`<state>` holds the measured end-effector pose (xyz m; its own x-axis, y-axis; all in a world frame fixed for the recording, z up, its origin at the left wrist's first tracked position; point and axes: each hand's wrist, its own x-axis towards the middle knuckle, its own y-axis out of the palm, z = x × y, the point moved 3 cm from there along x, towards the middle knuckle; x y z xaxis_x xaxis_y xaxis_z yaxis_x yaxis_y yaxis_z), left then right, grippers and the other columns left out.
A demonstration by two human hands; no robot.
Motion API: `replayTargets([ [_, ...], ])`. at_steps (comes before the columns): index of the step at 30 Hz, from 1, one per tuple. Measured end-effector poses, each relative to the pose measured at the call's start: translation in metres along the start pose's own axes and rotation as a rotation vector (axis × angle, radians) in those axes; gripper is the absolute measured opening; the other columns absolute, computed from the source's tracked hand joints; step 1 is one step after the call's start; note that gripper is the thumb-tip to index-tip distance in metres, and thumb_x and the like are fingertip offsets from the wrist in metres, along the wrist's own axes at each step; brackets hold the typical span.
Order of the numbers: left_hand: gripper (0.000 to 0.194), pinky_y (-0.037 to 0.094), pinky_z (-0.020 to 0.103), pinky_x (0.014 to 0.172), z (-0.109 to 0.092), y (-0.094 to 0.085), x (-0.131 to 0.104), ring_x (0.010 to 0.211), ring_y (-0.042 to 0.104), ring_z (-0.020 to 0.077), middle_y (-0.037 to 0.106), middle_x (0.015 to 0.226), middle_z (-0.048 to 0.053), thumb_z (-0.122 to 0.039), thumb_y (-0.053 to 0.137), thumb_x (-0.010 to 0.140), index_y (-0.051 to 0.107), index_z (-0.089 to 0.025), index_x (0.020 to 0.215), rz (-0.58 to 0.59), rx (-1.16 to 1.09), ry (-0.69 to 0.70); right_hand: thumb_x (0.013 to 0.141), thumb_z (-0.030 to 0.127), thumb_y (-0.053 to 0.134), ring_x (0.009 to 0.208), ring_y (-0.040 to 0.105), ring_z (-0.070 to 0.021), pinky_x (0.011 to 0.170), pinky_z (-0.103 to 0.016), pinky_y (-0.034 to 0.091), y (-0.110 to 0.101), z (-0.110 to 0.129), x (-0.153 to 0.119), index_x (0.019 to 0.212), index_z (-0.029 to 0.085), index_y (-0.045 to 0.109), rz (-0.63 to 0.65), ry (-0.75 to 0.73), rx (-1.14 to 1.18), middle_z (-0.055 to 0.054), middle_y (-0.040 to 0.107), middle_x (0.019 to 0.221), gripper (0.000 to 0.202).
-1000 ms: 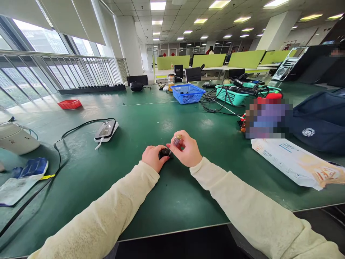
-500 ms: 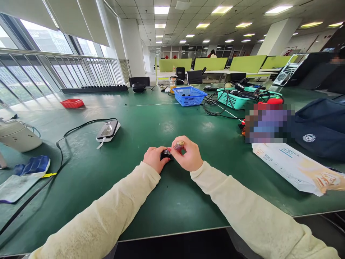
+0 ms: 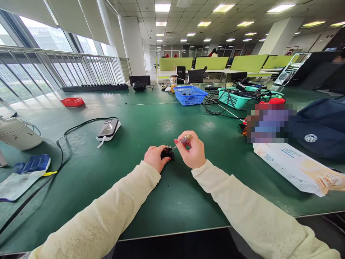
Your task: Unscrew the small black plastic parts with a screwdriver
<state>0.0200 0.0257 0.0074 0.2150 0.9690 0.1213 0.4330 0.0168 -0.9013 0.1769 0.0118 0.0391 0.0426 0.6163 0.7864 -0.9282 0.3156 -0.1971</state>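
Observation:
On the green tabletop, my left hand (image 3: 155, 158) is closed on a small black part (image 3: 167, 154), pinning it between thumb and fingers. What kind of part it is I cannot make out; light bits show along its top. My right hand (image 3: 192, 151) grips a screwdriver (image 3: 185, 138) by its handle, which has a brownish end. The thin shaft slants down to the left, and its tip reaches the top of the black part. Whether the tip sits in a screw is too small to tell.
A phone (image 3: 108, 128) lies on a white block with a cable to the left. Beyond stand a red tray (image 3: 72, 102), a blue basket (image 3: 191, 96) and a teal basket (image 3: 235, 99) heaped with cables. A white packet (image 3: 293, 165) and a dark bag (image 3: 323, 126) lie at right.
My right hand has moved slightly right and up, tilting the screwdriver from near upright to a slant, so its shaft now shows. More of the black part is visible; my left hand stays almost in place.

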Motion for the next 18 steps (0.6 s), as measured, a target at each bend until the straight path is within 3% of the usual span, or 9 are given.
replayTargets([
  [4, 0.045, 0.046, 0.043, 0.109, -0.001, -0.001, -0.002, 0.123, 0.058, 0.0316, 0.074, 0.121, 0.010, -0.024, 0.074, 0.083, 0.068, -0.017, 0.127, 0.005, 0.014, -0.006, 0.092, 0.034, 0.059, 0.055, 0.049, -0.0097, 0.056, -0.023, 0.045, -0.002, -0.009, 0.003, 0.086, 0.024, 0.049, -0.022, 0.036, -0.033, 0.004, 0.056, 0.070, 0.015],
  [10, 0.039, 0.046, 0.045, 0.110, -0.004, -0.003, -0.004, 0.122, 0.058, 0.0293, 0.076, 0.112, 0.005, -0.022, 0.070, 0.086, 0.070, -0.027, 0.125, 0.008, -0.002, 0.048, 0.091, 0.037, 0.059, 0.057, 0.053, -0.0108, 0.060, -0.024, 0.047, -0.001, -0.027, 0.007, 0.091, 0.024, 0.050, 0.018, 0.157, -0.045, 0.004, 0.057, 0.072, 0.016],
  [18, 0.049, 0.045, 0.046, 0.110, 0.001, -0.001, -0.003, 0.123, 0.057, 0.0325, 0.075, 0.116, 0.009, -0.028, 0.076, 0.080, 0.068, -0.021, 0.128, 0.008, 0.020, 0.044, 0.092, 0.036, 0.059, 0.059, 0.058, -0.0124, 0.059, -0.028, 0.052, 0.000, -0.026, 0.001, 0.121, 0.026, 0.040, 0.004, 0.161, 0.179, 0.001, 0.065, 0.084, 0.035],
])
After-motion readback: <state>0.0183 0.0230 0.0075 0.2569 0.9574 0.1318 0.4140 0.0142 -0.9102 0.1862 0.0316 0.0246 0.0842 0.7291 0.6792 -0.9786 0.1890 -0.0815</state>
